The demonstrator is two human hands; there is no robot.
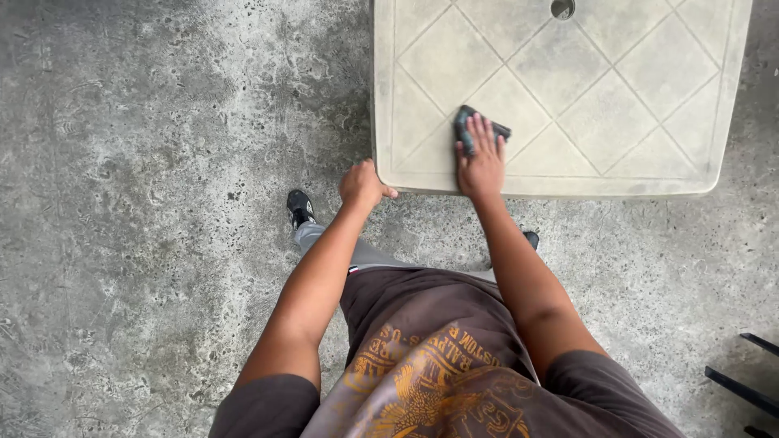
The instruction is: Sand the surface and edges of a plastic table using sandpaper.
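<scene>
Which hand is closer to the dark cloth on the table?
Right. The right hand lies flat on the dark cloth, pressing it onto the table. The left hand grips the table's near corner edge, off to the cloth's left.

A black shoe (pixel 299 208) stands on the grey concrete floor (pixel 146 203) at about nine o'clock. Dark bars (pixel 742 389) cross the floor at four o'clock.

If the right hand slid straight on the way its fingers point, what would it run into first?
Nothing, it seems: the right hand presses a dark cloth on the table, and bare tabletop lies ahead. The round hole sits farther right.
</scene>
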